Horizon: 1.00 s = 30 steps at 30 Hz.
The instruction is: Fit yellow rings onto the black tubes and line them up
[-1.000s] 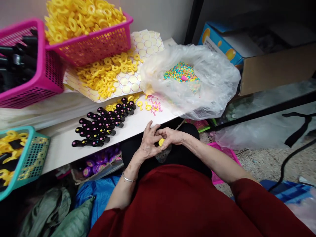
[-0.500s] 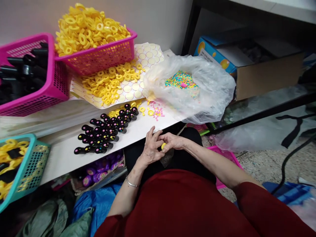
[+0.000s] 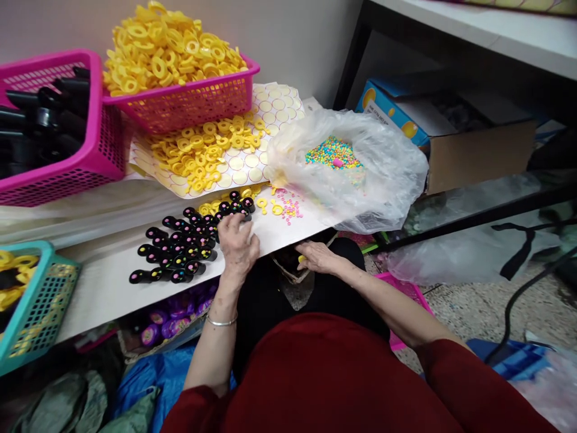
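Observation:
My left hand (image 3: 237, 243) reaches onto the white table (image 3: 108, 282), fingers curled down at the right end of a cluster of small black pieces with coloured dots (image 3: 180, 249); whether it grips one I cannot make out. My right hand (image 3: 318, 257) stays at the table's front edge over my lap, fingers closed on a small yellow piece (image 3: 300, 259). Loose yellow rings (image 3: 205, 150) lie on a sheet of round stickers (image 3: 256, 162) behind the black pieces.
A pink basket heaped with yellow rings (image 3: 180, 78) and a pink basket of black parts (image 3: 54, 132) stand at the back. A clear bag of coloured beads (image 3: 347, 162) sits right, a teal basket (image 3: 31, 294) left. A cardboard box (image 3: 469, 144) lies beyond.
My left hand left the right hand at my lap and moved up onto the table to the black pieces. The right hand stayed, still holding the yellow piece. The view shifted slightly.

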Each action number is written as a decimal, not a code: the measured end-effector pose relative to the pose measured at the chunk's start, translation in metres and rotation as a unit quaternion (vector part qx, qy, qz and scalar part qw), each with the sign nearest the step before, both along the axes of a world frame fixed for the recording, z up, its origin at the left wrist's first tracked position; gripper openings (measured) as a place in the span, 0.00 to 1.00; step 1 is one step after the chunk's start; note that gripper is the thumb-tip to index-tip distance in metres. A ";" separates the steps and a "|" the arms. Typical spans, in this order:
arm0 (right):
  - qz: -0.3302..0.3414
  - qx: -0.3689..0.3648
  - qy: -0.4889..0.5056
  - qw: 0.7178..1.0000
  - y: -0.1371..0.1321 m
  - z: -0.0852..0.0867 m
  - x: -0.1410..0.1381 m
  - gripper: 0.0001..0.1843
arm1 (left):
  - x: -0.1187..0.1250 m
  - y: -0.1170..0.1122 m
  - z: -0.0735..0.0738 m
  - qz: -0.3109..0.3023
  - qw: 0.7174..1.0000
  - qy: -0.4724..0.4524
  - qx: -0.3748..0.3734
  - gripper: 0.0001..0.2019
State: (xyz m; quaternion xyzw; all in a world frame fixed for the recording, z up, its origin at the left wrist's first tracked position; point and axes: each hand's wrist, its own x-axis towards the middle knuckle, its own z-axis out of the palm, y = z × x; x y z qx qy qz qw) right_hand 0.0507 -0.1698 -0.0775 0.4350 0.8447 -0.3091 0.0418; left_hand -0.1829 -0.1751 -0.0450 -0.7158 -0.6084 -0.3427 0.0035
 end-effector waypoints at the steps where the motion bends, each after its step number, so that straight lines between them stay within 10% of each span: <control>1: 0.010 0.011 -0.030 0.999 0.000 0.003 -0.001 0.14 | -0.003 0.008 0.004 0.049 0.999 0.020 -0.005 0.11; 7: 0.043 -0.036 0.056 0.997 0.004 0.026 0.005 0.04 | -0.001 0.036 0.012 0.117 0.989 0.070 -0.055 0.14; 12: -0.072 0.026 0.217 0.973 0.034 0.042 0.002 0.07 | 0.001 0.042 0.014 0.107 0.989 0.059 -0.078 0.11; 16: -0.128 0.162 0.108 0.972 0.066 0.046 -0.024 0.11 | 0.000 0.041 0.014 0.099 0.991 0.067 -0.067 0.08; 30: -0.112 0.257 -0.059 0.958 0.084 0.046 -0.066 0.20 | 0.015 0.021 0.014 0.053 0.994 0.058 -0.080 0.15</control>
